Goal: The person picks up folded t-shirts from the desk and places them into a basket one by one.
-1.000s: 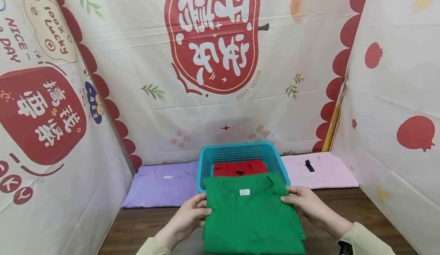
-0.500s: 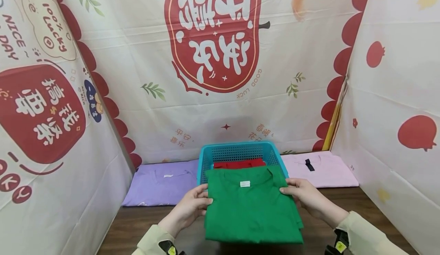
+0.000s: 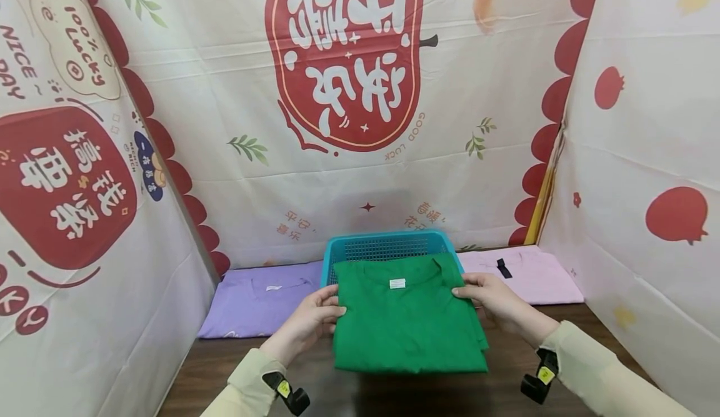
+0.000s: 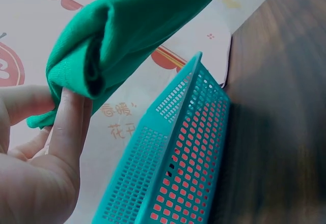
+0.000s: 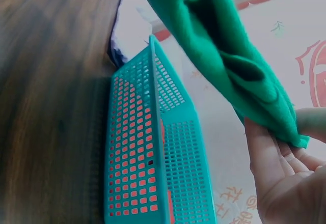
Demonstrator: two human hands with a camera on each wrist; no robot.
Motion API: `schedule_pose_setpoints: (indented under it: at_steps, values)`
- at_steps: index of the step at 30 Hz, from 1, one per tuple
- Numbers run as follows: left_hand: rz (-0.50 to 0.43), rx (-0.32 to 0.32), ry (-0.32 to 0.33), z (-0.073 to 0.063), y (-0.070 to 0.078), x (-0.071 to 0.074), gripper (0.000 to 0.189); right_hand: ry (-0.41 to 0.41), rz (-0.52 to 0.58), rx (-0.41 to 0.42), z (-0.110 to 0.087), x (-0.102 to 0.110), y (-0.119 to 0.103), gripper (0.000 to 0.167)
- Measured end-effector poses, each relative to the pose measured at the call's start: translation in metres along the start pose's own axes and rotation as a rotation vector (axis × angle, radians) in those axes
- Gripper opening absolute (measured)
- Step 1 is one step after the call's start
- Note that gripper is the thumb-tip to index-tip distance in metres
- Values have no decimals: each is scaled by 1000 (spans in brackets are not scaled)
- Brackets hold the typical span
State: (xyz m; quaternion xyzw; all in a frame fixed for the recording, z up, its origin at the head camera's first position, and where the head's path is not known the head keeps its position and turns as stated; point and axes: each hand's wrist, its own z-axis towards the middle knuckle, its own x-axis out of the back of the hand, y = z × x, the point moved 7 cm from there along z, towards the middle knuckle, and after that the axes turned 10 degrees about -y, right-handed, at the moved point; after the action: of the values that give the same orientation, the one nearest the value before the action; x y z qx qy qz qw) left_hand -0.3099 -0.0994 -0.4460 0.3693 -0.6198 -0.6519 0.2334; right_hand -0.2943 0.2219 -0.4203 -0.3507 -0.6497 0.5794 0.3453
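Observation:
A folded green T-shirt (image 3: 410,323) with a white neck label is held up between my two hands. My left hand (image 3: 306,320) pinches its left edge, thumb on top and fingers beneath. On the opposite edge my right hand (image 3: 500,304) pinches it the same way. Both wrist views show the green T-shirt (image 4: 122,30) raised above the rim of a teal plastic basket (image 5: 158,132). Something red (image 5: 135,158) shows through the basket's holes. In the head view the green T-shirt covers the basket's front and its contents.
A folded purple T-shirt (image 3: 259,304) lies left of the basket. To the right lies a folded pink T-shirt (image 3: 523,273) with a dark label. All stand on a dark wooden table (image 3: 236,367), enclosed by printed cloth walls (image 3: 489,185) at the back and sides.
Both hands have carried the green T-shirt forward, toward and over the basket. The red T-shirt inside, visible before in the head view, is now hidden behind it.

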Motion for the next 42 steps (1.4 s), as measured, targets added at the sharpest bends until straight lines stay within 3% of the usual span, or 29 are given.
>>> schedule_pose_setpoints:
  at_steps: [7, 12, 16, 23, 34, 42]
  values:
    - [38, 21, 41, 13, 7, 10, 73, 19, -4, -12, 10, 8, -4, 62]
    - [42, 26, 83, 23, 9, 18, 75, 24, -7, 1, 18, 16, -7, 50]
    - [51, 20, 83, 30, 10, 22, 74, 32, -2, 15, 23, 21, -8, 45]
    - [56, 10, 84, 41, 12, 28, 73, 61, 23, -12, 34, 27, -9, 57]
    - [76, 5, 89, 62, 25, 36, 72, 103, 54, -4, 49, 45, -18, 54]
    - [84, 27, 100, 72, 25, 44, 72, 96, 68, -24, 60, 51, -13, 54]
